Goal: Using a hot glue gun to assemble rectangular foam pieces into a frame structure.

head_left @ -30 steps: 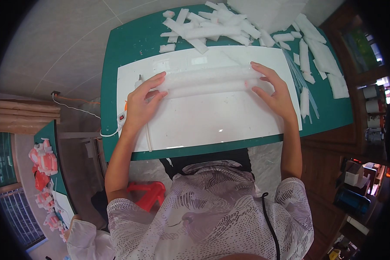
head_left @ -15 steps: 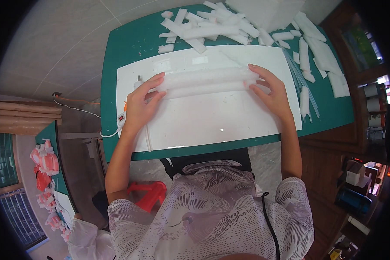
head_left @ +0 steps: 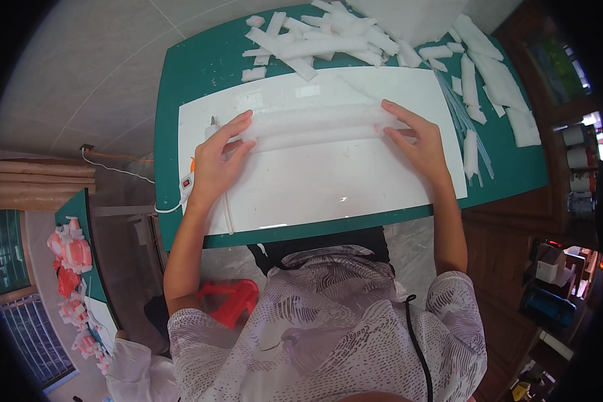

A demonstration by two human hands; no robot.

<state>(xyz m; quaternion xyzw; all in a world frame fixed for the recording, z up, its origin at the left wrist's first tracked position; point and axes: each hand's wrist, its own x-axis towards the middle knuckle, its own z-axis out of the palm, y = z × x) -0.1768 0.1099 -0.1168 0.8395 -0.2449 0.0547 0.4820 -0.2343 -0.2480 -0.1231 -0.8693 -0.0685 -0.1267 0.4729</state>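
Note:
Across the upper part of the white board lies a long white foam piece, with a lengthwise crease or edge that makes it look folded or like two strips side by side. My left hand grips its left end, thumb on the near side and fingers on the far side. In the same way my right hand grips the right end. A white glue gun lies partly hidden behind my left hand, and a pale glue stick shows beside my left wrist.
A pile of white foam strips covers the far edge of the green table. Larger foam slabs and clear thin sticks lie at the right. A red stool stands below; pink-and-white pieces sit on another table at the left.
The view has shifted very slightly. Both hands keep their hold on the foam piece, which stays in place on the board.

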